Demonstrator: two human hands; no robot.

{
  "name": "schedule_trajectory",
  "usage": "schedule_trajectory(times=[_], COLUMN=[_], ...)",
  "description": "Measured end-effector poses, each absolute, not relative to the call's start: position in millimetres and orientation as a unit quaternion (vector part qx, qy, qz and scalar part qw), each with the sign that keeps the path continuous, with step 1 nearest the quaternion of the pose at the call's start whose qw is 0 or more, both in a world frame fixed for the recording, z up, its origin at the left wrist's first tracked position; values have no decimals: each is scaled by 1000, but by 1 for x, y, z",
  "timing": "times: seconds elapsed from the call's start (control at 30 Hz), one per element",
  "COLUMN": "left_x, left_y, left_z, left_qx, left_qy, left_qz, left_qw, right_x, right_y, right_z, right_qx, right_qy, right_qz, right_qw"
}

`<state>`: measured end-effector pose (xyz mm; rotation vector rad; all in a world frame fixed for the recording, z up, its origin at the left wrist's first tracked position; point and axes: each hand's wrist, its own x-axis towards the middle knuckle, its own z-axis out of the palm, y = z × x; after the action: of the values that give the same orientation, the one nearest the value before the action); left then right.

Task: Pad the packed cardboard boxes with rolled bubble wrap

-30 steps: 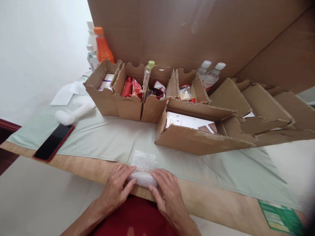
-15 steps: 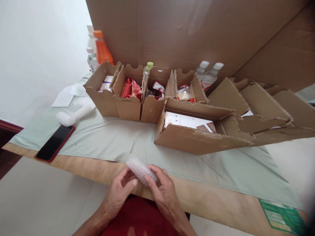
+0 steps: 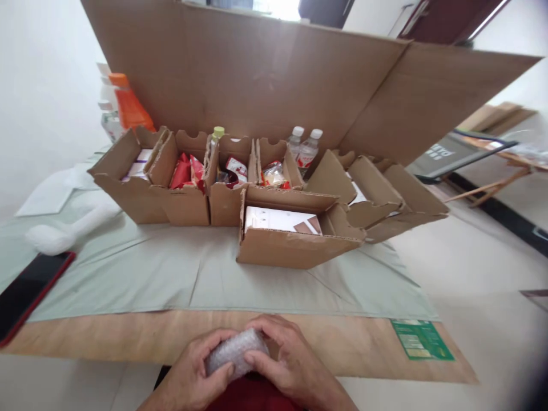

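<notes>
A small bundle rolled in bubble wrap [image 3: 234,352] is held at the near edge of the wooden table [image 3: 128,334], just above my lap. My left hand [image 3: 194,374] grips its left end with thumb and fingers curled round it. My right hand [image 3: 285,362] closes over its right end from above. Both hands sit in front of the pale green cloth [image 3: 171,268]. The item inside the wrap is hidden.
A row of open cardboard boxes [image 3: 180,200] with red packets stands mid-table, one larger box [image 3: 295,245] in front. A tall cardboard sheet [image 3: 257,74] backs them. Bottles [image 3: 128,108] stand at far left. A phone [image 3: 25,291] and a bubble-wrap roll [image 3: 64,231] lie left. A green card [image 3: 422,339] lies right.
The wrap was rolled shut round the bundle and lifted off the table edge into both hands. My head has turned right and up, shifting everything leftward in view.
</notes>
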<state>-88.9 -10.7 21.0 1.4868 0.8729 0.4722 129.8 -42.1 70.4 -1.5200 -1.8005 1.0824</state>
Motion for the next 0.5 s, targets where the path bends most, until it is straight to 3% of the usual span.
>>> schedule_trajectory(times=[0.1, 0.27, 0.33, 0.4, 0.5], left_x=[-91, -95, -93, -90, -87], left_y=[-9, 2, 4, 3, -1], left_z=[3, -15, -20, -25, -30], left_qx=[617, 602, 606, 595, 580], left_qy=[386, 414, 434, 455, 466], left_qz=[240, 269, 282, 303, 331], left_qw=[642, 627, 603, 589, 581], right_x=[163, 249, 274, 286, 283], right_y=[-46, -23, 1, 25, 50], right_z=[105, 179, 198, 208, 214], right_qx=[-584, -691, -706, -756, -832], right_qy=[-677, -500, -470, -505, -541], right_qz=[347, 171, 129, 77, -98], right_qw=[284, 493, 514, 409, 75])
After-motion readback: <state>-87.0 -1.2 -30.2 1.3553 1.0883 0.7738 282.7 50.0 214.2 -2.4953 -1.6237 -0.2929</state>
